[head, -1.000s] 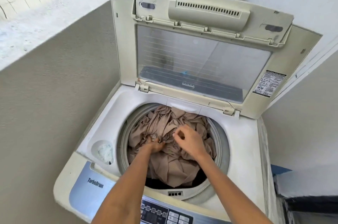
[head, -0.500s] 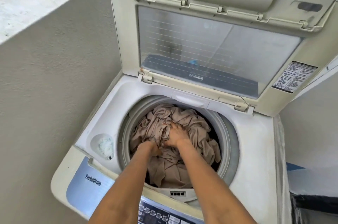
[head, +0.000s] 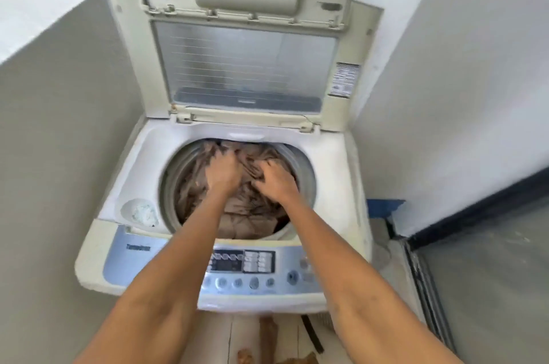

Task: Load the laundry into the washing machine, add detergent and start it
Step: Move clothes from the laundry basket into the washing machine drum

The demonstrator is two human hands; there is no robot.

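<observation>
Beige laundry [head: 252,215] sits bunched in the drum [head: 300,161] of the top-load washing machine [head: 142,173], lid [head: 237,66] propped upright. Left hand [head: 222,170] and right hand [head: 274,181] both press down into the cloth, fingers dug into folds; motion blur, can't tell if they grasp or just push. Step: loading, near done. Next: withdraw hands, add detergent, use control panel [head: 252,265]. Crumpled heap, no clear long axis or heading.

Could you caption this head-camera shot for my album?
Both hands, left and right, press beige laundry down into the open washer.
</observation>
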